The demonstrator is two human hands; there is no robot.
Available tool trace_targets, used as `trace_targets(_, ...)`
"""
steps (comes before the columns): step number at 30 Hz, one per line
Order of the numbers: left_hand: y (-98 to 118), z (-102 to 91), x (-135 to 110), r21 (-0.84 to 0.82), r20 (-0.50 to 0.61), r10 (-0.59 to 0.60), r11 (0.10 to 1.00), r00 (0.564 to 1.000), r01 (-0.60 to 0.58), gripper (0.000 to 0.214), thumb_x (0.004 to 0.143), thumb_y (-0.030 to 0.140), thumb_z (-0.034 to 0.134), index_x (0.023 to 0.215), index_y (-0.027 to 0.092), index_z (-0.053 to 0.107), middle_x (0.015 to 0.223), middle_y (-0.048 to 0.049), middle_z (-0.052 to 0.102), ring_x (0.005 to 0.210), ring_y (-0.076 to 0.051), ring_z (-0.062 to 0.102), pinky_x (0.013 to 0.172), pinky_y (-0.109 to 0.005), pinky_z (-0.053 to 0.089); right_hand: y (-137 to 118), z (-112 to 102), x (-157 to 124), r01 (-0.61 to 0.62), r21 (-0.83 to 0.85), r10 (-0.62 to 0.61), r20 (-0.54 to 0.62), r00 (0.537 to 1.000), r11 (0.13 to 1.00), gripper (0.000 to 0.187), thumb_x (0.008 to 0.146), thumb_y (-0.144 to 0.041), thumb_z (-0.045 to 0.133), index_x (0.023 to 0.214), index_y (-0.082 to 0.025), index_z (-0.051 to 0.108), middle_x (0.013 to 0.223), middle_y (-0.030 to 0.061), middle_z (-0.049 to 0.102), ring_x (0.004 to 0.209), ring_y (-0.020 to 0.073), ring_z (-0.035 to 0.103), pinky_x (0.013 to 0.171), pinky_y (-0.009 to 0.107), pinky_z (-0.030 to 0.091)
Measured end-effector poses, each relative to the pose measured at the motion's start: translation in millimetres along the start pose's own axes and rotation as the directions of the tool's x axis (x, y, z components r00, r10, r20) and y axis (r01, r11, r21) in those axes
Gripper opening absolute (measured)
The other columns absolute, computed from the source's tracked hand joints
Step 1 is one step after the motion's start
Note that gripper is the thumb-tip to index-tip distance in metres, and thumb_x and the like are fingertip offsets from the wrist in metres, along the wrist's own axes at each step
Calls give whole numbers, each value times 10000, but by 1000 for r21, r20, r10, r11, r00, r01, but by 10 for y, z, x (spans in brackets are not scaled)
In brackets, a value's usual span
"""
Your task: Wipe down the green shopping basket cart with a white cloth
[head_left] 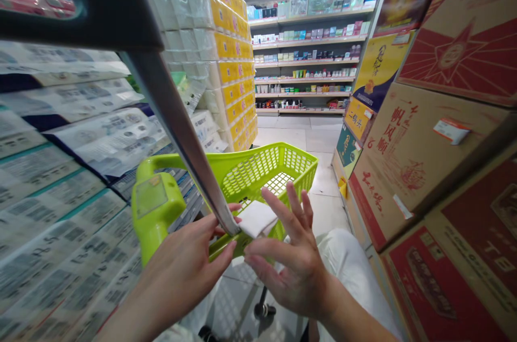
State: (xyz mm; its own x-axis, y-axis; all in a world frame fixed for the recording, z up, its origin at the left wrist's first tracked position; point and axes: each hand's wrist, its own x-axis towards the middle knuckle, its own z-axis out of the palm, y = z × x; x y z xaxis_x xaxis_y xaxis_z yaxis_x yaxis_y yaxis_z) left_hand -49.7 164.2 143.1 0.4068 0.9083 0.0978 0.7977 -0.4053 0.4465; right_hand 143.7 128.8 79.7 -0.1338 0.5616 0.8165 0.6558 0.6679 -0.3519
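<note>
**Item location:** a white folded pad lies at the centre of the frame, at the near rim of a lime-green plastic trolley basket. Its long axis runs across the frame, tilted slightly down to the right. The pad's material cannot be confirmed.

**Hand state:** the left hand, at lower left, is the nearer of the 2 hands to the pad's left edge. It is partly closed, with the fingers curved toward that edge, but a grey metal upright crosses in front of the contact area, so a grip cannot be confirmed. The right hand, just right of and below the pad, is wide open with the fingers spread, and holds nothing. Whether it touches the pad cannot be confirmed.

**Surroundings:** the basket's handle stands left of the pad. Wrapped paper-roll packs are stacked at upper centre-left, cartons with red print stand at right, and stocked shelves occupy the upper centre.
</note>
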Motion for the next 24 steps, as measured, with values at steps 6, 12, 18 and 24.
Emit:
trace_targets(6, -34, -3, -18, 63, -1, 36, 997, 999, -36, 417, 838, 446, 517, 1203, 271, 618, 1049, -34, 749, 915, -229, 717, 763, -300, 570, 199, 146, -45, -26, 72, 14, 152, 988, 997, 578, 794, -256, 664, 1336, -169, 483, 1441, 125, 493, 1427, 274, 320, 1176, 510, 260)
trace_targets(12, -55, -10, -23, 101, -18, 59, 993, 998, -56, 350, 844, 446, 513, 1095, 247, 655, 1044, -46, 743, 917, -227, 711, 784, -298, 562, 337, 369, -58, 56, 217, -97, 182, 978, 974, 456, 912, -115, 449, 1353, -221, 494, 1328, 67, 615, 1297, 169, 511, 1126, 403, 387)
trace_targets(18, -73, -23, -31, 147, -71, 89, 986, 993, -78, 388, 850, 462, 492, 1180, 292, 606, 1121, -9, 720, 977, -228, 696, 775, -298, 554, 421, 433, -99, -11, 172, 7, 22, 1000, 985, 405, 931, -80, 392, 1266, -200, 586, 1223, 106, 674, 1221, 191, 578, 1046, 420, 480)
trace_targets(24, -55, -17, -39, 182, -22, 0, 983, 1000, 4, 351, 849, 447, 462, 1084, 262, 645, 1010, -28, 737, 880, -220, 699, 761, -306, 533, 315, 439, -124, 26, 251, -43, 62, 997, 968, 399, 927, -109, 434, 1292, -202, 568, 1252, 85, 661, 1234, 190, 565, 1064, 401, 468)
